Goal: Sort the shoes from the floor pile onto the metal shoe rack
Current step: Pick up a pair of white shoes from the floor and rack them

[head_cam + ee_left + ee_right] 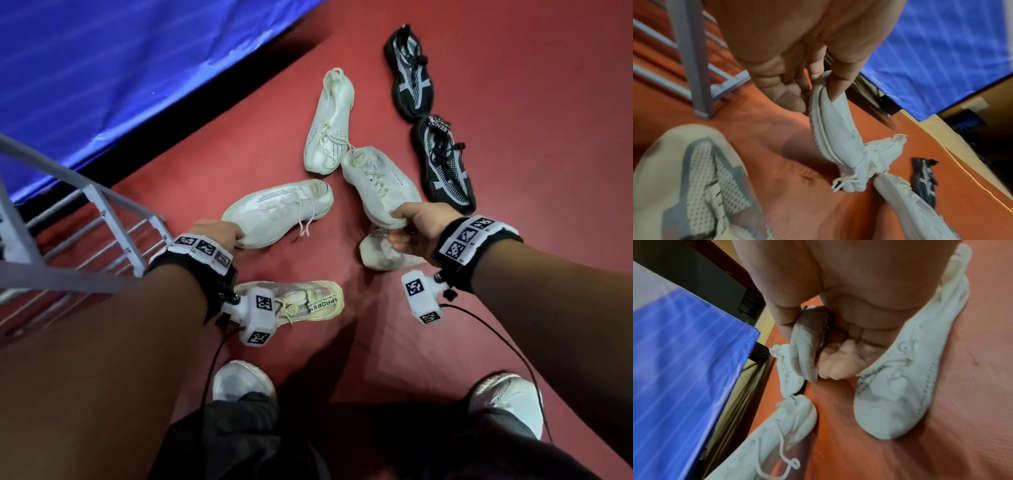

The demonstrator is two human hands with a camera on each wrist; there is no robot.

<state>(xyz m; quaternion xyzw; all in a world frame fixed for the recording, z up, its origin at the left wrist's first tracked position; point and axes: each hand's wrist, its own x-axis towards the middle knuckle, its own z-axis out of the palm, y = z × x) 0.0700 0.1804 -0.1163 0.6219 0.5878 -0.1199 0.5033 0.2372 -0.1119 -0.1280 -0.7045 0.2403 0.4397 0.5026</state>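
Observation:
Several sneakers lie in a pile on the red floor. My left hand (222, 233) (818, 92) pinches the toe end of a white sneaker (277, 212) (832, 129), whose heel hangs down toward the floor. My right hand (407, 228) (818, 356) grips the toe of a second white sneaker (380, 185) (806, 344) between thumb and fingers. Directly under that hand lies a third white shoe (383, 255) (900, 378). The grey metal shoe rack (102, 222) (692, 65) stands at the left, close to my left forearm.
Another white sneaker (329, 120) lies farther back, and two black sneakers (411, 75) (442, 161) at the right. A beige and grey shoe (301, 301) (694, 178) sits below my left wrist. Blue sheeting (102, 68) borders the floor behind the rack. My own feet (239, 380) are near the bottom.

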